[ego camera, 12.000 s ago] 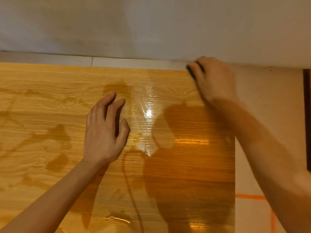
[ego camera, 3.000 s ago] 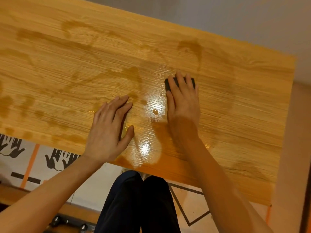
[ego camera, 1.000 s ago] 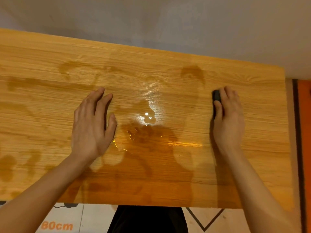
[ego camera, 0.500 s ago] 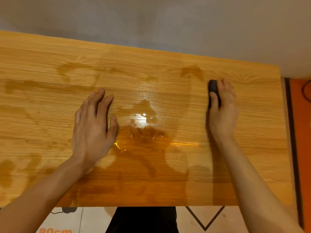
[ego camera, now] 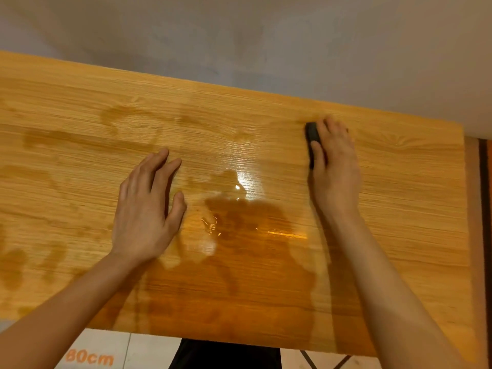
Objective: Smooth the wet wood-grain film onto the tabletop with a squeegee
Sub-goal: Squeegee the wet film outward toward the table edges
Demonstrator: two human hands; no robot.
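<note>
From the head view, the right hand [ego camera: 334, 166] grips the small black rubber squeegee [ego camera: 312, 134], now further toward the far edge of the bench [ego camera: 415, 235] than half a second ago. The yellow wood-grain film [ego camera: 80, 145] covers the bench. The left hand [ego camera: 146, 211] stays flat, unclenched, left of the pooled water [ego camera: 239, 209]; that patch likely needs another pass.

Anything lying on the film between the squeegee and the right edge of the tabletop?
Nothing visible. The squeegee is under the right hand, and the film from there to the right edge is bare.
</note>
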